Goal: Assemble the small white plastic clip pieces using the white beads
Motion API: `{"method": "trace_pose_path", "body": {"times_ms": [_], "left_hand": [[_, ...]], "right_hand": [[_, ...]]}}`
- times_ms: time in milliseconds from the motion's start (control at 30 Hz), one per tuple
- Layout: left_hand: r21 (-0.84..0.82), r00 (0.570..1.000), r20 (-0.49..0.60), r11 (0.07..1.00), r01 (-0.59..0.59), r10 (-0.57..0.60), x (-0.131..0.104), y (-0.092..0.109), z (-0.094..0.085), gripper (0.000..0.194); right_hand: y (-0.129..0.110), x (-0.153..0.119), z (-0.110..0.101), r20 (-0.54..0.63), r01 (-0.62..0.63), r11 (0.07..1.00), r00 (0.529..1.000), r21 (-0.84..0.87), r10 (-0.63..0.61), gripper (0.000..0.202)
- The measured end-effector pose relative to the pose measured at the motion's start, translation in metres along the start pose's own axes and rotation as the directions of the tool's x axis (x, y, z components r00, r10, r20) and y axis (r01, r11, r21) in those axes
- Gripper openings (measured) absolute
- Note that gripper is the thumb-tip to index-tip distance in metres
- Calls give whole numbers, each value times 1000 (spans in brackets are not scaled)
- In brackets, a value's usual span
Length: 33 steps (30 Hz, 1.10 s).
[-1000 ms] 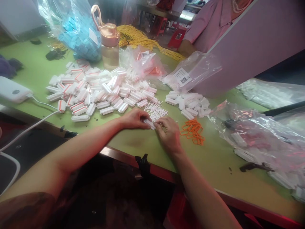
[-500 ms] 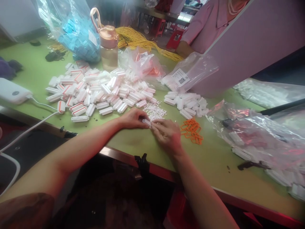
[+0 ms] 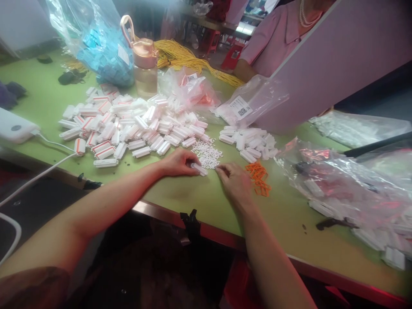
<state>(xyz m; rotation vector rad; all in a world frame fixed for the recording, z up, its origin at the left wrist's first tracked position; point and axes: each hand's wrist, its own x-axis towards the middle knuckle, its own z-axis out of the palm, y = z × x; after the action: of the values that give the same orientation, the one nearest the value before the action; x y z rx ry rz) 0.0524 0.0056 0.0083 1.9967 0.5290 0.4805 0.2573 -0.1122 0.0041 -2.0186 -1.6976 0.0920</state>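
Note:
A translucent white plastic piece (image 3: 199,169) is pinched in my left hand (image 3: 180,163), its free end pointing right. My right hand (image 3: 234,178) is at the right edge of a scatter of tiny white bits (image 3: 207,151), thumb and forefinger pressed together; what they hold, if anything, is too small to make out. Behind my left hand lies a large heap of white pieces (image 3: 128,120), some with orange strips. Orange frames (image 3: 259,178) lie just right of my right hand, and a smaller heap of clear-white pieces (image 3: 252,141) sits behind them.
A bottle (image 3: 145,66), a bag of blue parts (image 3: 107,60) and yellow cords (image 3: 186,58) stand or lie at the back. Plastic bags (image 3: 337,171) cover the right side. A white device (image 3: 17,125) with a cable is at left. A person (image 3: 277,38) sits beyond the partition.
My right hand has moved away from the white piece to the right, onto the edge of the tiny bits. My left hand still holds the piece. The view has shifted slightly.

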Motion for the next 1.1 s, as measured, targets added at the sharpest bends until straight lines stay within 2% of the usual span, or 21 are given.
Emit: {"method": "trace_pose_path", "body": {"times_ms": [133, 267, 467, 633, 700, 767, 900, 1100], "left_hand": [[-12, 1000, 10, 1000, 2, -2, 0, 0, -1, 32], [-24, 1000, 16, 1000, 1, -1, 0, -2, -1, 33], [-33, 1000, 6, 999, 4, -4, 0, -1, 1, 31], [33, 1000, -7, 999, -2, 2, 0, 2, 1, 32], [66, 1000, -5, 998, -13, 14, 0, 2, 1, 33], [91, 1000, 0, 996, -18, 18, 0, 1, 1, 33], [110, 999, 17, 993, -31, 29, 0, 2, 2, 33], [82, 999, 27, 996, -46, 44, 1, 1, 4, 30]], "right_hand": [[4, 1, -6, 71, 29, 997, 997, 78, -34, 24], [8, 1, -10, 53, -30, 996, 998, 88, 26, 24], [4, 1, -8, 71, 67, 997, 995, -26, -65, 19], [0, 1, -12, 130, 68, 988, 990, -142, -49, 16], [-2, 0, -15, 112, 26, 997, 994, -66, -19, 17], [-7, 0, -15, 97, -25, 996, 995, 91, 16, 18], [-20, -3, -10, 97, -44, 927, 995, 372, 9, 19], [-31, -4, 4, 34, 37, 880, 998, 474, -60, 14]]}}
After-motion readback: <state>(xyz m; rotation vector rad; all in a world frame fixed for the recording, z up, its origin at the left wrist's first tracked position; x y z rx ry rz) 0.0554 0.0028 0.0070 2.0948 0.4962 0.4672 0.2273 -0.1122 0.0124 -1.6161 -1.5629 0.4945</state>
